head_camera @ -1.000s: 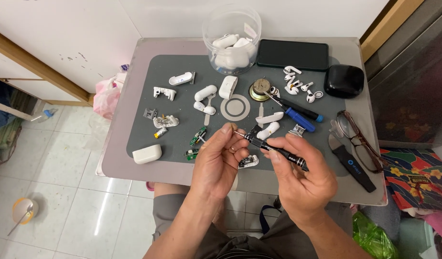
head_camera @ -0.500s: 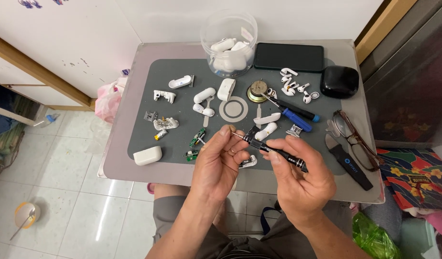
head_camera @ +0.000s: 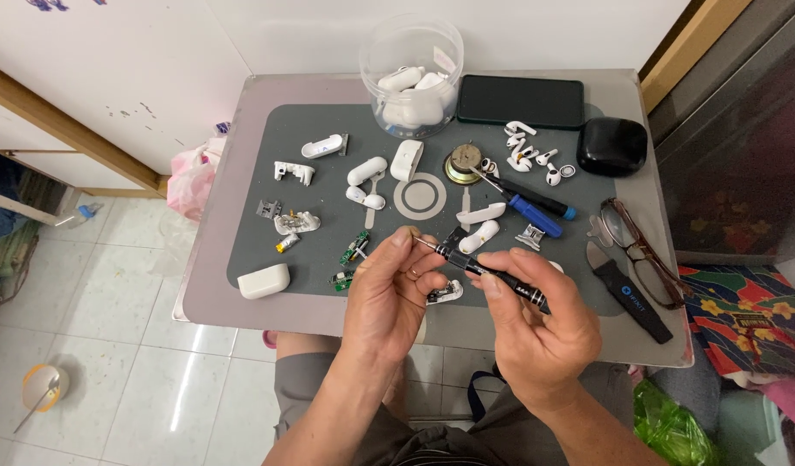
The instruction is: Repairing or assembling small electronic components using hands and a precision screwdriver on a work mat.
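My right hand grips a slim black precision screwdriver, its tip pointing left toward my left fingertips. My left hand pinches something tiny at the screwdriver's tip; the piece is too small to make out. Both hands hover over the front edge of a dark grey work mat. Under them lies a small white earbud part. Two small green circuit boards sit just left of my left hand.
The mat holds scattered white earbud shells, a white case, a blue-handled screwdriver and loose earbuds. At the back stand a clear tub of white parts, a phone and a black case. Glasses and a black pry tool lie right.
My hands have stayed in nearly the same pose with the screwdriver. The view has shifted slightly.
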